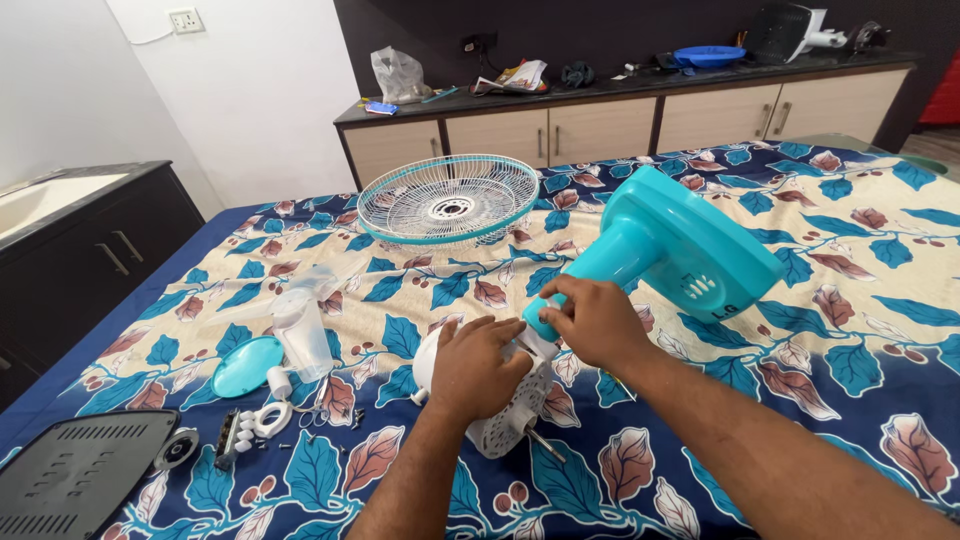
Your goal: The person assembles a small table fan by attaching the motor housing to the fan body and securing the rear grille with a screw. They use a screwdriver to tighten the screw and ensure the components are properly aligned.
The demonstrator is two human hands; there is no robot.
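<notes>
A turquoise fan stand [680,250] lies tilted on the leaf-patterned cloth [860,330], its neck pointing toward me. My right hand [595,320] grips the neck end where it meets the white motor housing [505,425]. My left hand [480,365] presses down on top of that housing, covering most of it. A metal shaft [545,447] sticks out of the housing's lower side.
A white and turquoise wire fan grille [448,200] lies at the back. Clear fan blades [300,330], a turquoise cap [246,366], small white parts and screws [265,420] and a dark grey vented panel [75,475] lie left. A counter with cabinets [600,125] stands behind.
</notes>
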